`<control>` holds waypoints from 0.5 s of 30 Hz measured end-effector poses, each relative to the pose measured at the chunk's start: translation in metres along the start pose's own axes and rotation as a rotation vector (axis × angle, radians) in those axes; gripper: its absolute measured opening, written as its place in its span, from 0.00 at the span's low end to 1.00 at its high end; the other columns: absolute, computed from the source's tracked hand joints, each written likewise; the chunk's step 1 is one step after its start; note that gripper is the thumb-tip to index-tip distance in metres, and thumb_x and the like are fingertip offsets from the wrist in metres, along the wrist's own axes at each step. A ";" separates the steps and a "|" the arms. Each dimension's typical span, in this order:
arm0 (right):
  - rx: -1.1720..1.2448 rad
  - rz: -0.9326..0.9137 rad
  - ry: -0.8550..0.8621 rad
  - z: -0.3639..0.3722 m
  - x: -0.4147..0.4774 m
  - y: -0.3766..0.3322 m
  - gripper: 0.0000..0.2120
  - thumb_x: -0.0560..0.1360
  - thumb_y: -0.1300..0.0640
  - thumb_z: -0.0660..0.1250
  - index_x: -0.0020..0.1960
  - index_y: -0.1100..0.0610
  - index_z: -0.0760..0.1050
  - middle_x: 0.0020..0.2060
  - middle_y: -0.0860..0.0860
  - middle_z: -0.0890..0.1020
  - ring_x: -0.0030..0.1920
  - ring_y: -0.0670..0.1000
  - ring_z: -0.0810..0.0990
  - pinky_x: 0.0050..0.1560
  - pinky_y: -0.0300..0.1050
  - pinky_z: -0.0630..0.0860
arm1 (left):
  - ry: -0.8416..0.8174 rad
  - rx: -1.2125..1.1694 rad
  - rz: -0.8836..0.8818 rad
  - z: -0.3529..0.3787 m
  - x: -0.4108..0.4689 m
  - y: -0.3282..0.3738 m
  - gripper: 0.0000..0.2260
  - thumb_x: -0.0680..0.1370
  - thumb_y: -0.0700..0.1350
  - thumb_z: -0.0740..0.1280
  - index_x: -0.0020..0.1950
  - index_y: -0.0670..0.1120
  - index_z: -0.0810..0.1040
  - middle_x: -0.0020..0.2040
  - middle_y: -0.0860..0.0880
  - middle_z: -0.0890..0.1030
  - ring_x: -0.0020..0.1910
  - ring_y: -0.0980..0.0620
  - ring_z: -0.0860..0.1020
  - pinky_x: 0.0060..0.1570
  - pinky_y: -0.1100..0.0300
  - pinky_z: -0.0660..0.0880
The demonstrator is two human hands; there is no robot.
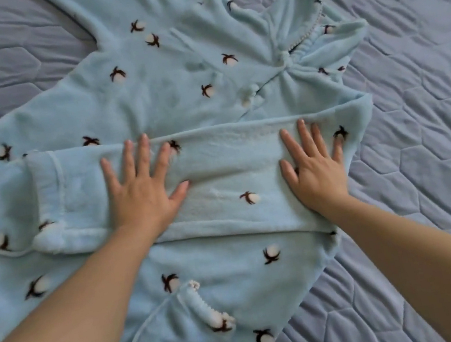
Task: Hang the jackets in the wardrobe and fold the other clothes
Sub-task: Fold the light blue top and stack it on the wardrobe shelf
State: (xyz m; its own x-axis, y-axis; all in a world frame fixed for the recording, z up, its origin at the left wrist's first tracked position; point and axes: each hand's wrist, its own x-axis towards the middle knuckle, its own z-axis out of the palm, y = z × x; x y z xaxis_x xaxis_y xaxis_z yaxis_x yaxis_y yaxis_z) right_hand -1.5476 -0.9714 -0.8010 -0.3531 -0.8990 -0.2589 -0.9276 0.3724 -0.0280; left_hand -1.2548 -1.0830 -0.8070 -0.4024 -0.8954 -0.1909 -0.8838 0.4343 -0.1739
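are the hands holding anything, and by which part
Nothing is held. The left hand and right hand press flat, fingers straight, on the sleeve folded across the blue fleece garment.

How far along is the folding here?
Done: one sleeve is folded across the top. In hand: left hand and right hand press it flat. To do: the other sleeve lies spread on the bed; no jackets or wardrobe in view.

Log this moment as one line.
garment: light blue fleece top on quilted bedspread | sleeve: folded across body | left hand: flat on sleeve | right hand: flat on sleeve
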 end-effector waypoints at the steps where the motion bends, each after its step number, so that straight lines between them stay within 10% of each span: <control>1: 0.012 0.047 0.002 0.002 0.001 0.012 0.29 0.78 0.38 0.43 0.77 0.40 0.42 0.78 0.47 0.42 0.78 0.50 0.40 0.75 0.61 0.37 | -0.001 0.019 -0.018 0.004 -0.002 0.000 0.34 0.74 0.69 0.32 0.76 0.55 0.38 0.79 0.46 0.42 0.77 0.44 0.41 0.69 0.37 0.36; 10: 0.171 0.397 -0.120 -0.016 -0.007 0.085 0.31 0.79 0.39 0.43 0.79 0.48 0.42 0.78 0.47 0.42 0.78 0.51 0.40 0.74 0.64 0.40 | -0.073 -0.175 -0.281 -0.020 -0.032 0.007 0.30 0.79 0.63 0.39 0.78 0.51 0.44 0.79 0.48 0.41 0.77 0.49 0.40 0.72 0.43 0.37; 15: 0.157 0.142 0.143 -0.056 0.013 0.093 0.28 0.80 0.53 0.53 0.78 0.52 0.50 0.78 0.50 0.49 0.78 0.51 0.44 0.74 0.57 0.37 | -0.057 -0.248 -0.215 -0.043 -0.025 0.017 0.30 0.80 0.53 0.53 0.79 0.49 0.44 0.79 0.46 0.43 0.77 0.48 0.41 0.72 0.42 0.37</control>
State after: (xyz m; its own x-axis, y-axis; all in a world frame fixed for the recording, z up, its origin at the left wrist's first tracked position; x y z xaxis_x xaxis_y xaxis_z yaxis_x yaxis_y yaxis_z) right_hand -1.6455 -0.9609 -0.7523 -0.5028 -0.8542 -0.1320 -0.8410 0.5188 -0.1537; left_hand -1.2697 -1.0578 -0.7639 -0.1922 -0.9539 -0.2304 -0.9811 0.1921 0.0231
